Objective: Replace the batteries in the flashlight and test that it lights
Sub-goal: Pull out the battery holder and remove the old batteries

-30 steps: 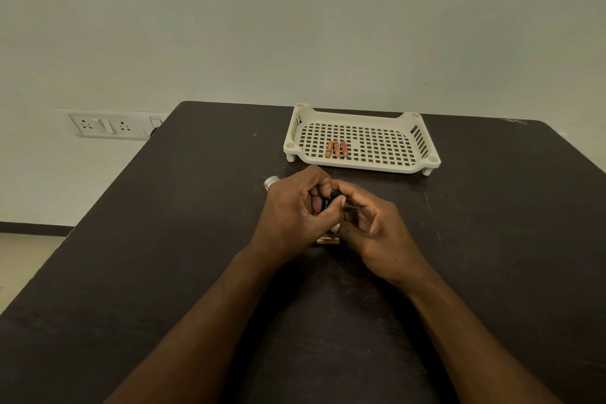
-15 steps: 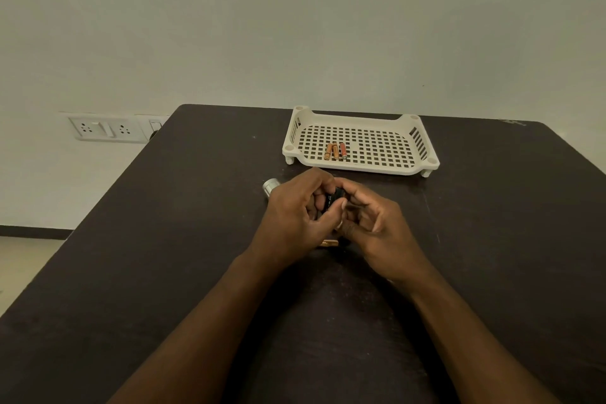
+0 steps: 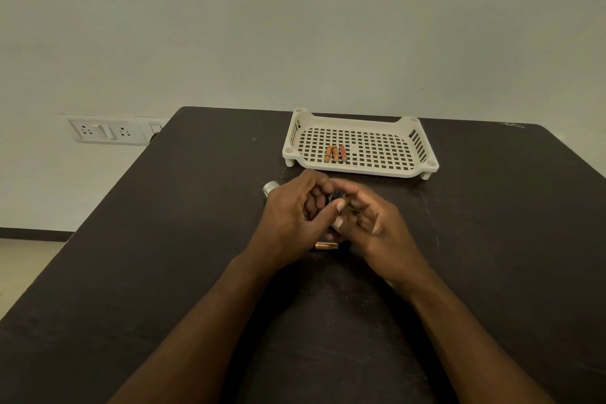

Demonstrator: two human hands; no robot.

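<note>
Both hands together over the middle of the dark desk, fingers curled inward around one small black part, most likely a piece of the flashlight, though too hidden to name for certain. Left hand wrapped round it from the left, thumb across the front, nail showing pale. Right hand closed on it from the right, fingertips pinching its far end. Silver flashlight head on the desk just beyond the left hand's knuckles, partly covered by them. One copper-coloured battery flat on the desk right under the hands, lying crosswise, half hidden by the left palm. Farther back, a cream perforated tray on short feet, near the desk's far edge. Inside it, toward the left side, three orange batteries side by side, touching or nearly so, ends toward the viewer. Pale wall behind, with a white socket panel low on the left, just beside the desk's corner.
</note>
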